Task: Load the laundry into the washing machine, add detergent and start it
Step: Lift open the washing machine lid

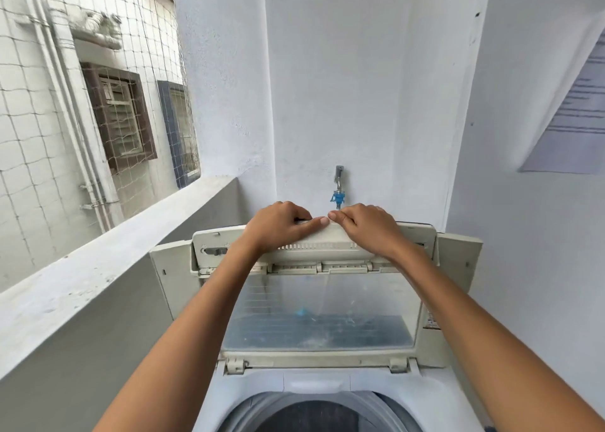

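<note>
My left hand (281, 227) and right hand (368, 227) both grip the top edge of the cream plastic folding lid (320, 300), fingers curled over it, thumbs nearly touching. The lid stands raised at 12 o'clock of the dark round drum opening (311, 415) in the white top-loading washing machine (294, 382), directly below me at 6 o'clock. A metal tap with a blue connector (338, 189) sits on the wall just beyond my hands.

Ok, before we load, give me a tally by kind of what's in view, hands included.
hands: 2 (left hand, right hand)
washing machine: 1
folded lid, gripped by both hands: 1
wall tap: 1
windows opposite: 2
total: 7
</note>
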The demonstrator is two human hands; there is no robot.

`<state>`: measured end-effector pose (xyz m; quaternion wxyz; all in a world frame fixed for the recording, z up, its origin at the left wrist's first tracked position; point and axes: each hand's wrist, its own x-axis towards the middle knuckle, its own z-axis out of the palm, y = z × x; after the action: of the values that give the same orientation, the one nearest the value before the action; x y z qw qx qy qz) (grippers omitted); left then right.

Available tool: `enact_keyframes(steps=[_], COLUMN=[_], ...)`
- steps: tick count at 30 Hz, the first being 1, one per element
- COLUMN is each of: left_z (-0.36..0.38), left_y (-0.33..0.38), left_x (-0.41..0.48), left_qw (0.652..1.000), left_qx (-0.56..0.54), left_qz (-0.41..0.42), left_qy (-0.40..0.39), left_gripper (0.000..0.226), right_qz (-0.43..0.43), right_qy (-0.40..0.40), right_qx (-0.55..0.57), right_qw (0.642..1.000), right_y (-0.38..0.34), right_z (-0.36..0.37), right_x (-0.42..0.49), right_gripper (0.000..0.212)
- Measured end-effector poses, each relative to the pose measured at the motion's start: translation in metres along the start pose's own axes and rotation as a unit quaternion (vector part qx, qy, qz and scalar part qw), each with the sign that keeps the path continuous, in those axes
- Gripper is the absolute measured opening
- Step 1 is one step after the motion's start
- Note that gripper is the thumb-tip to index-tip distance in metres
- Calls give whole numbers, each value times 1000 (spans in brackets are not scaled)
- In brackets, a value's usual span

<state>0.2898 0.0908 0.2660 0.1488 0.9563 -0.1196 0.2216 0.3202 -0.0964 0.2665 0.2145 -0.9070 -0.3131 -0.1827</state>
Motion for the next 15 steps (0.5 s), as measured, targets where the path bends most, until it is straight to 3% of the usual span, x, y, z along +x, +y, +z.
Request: enact_keyframes(steps=[15], left_z=[24], left_y=[-43], left_x=[67], left_qw=[994], left_qx=[-79], left_qz=[-52], left_qy=[-61], left_gripper=[65], right_qz=[59], right_qy=[-51], right_qx=[5], right_qw=[997], right_y=[37], right_z=[28], right_x=[69], right_gripper=[48])
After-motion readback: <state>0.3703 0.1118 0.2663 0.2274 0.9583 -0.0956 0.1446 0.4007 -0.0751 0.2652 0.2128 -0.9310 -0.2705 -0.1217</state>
